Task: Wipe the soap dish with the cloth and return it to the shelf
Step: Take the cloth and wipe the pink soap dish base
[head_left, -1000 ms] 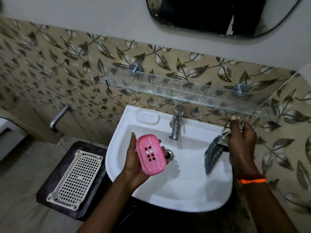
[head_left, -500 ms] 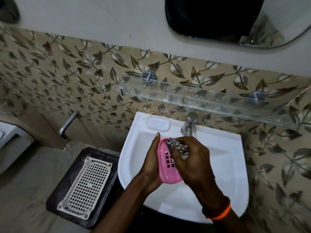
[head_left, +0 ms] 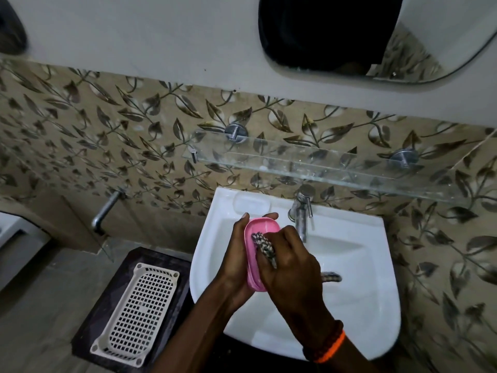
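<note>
Over the white sink (head_left: pixel 357 267), my left hand (head_left: pixel 236 259) grips a pink soap dish (head_left: pixel 258 232) from the left and behind, with fingertips curled over its top edge. My right hand (head_left: pixel 293 265) holds a bunched checked cloth (head_left: pixel 265 244) and presses it into the dish, hiding the dish's lower half. A tail of the cloth sticks out to the right of that hand. Above the sink runs the glass shelf (head_left: pixel 336 168) on two metal pegs, with nothing on it.
A chrome tap (head_left: pixel 301 211) stands just right of the dish at the sink's back rim. A second tap (head_left: pixel 106 211) juts from the tiled wall at left. On the floor, a white perforated tray (head_left: pixel 137 310) lies on a dark stool. A mirror (head_left: pixel 376 36) hangs above.
My right hand brought the cloth from the right side of the sink to the dish and now rubs lower inside it. The left hand kept holding the dish.
</note>
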Demonstrator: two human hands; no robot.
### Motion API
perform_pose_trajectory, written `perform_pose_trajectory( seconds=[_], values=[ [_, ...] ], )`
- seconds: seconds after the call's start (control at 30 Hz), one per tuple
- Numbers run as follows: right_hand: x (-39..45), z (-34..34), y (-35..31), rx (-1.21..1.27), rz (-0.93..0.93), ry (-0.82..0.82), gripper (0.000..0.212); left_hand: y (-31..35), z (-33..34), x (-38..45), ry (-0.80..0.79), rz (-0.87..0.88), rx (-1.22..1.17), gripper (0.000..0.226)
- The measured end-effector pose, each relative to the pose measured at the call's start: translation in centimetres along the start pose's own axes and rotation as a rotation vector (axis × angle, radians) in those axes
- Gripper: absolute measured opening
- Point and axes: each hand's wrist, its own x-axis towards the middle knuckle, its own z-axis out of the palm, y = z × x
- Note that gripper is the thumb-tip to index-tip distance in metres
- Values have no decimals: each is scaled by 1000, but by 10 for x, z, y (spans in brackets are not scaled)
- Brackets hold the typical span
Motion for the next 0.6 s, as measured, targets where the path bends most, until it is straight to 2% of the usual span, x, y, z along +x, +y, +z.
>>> perform_pose_trajectory(
  seconds=[0.2, 0.37, 0.43, 0.5, 0.6],
  values=[
    [3, 3, -2, 144, 66, 121, 16, 11, 8, -1, 48, 43, 101, 60],
    [-16, 0, -3, 182, 164, 28, 23, 11, 14, -4, 45, 103, 36, 61],
    [-9, -2, 1, 189, 187, 75, 23, 2, 16, -7, 65, 71, 68, 60],
    [5, -7, 3, 173, 170, 115, 22, -7, 18, -8, 75, 23, 82, 60],
    [5, -7, 0, 152, 98, 28, 21, 5, 17, -8, 78, 52, 133, 62]
  ],
)
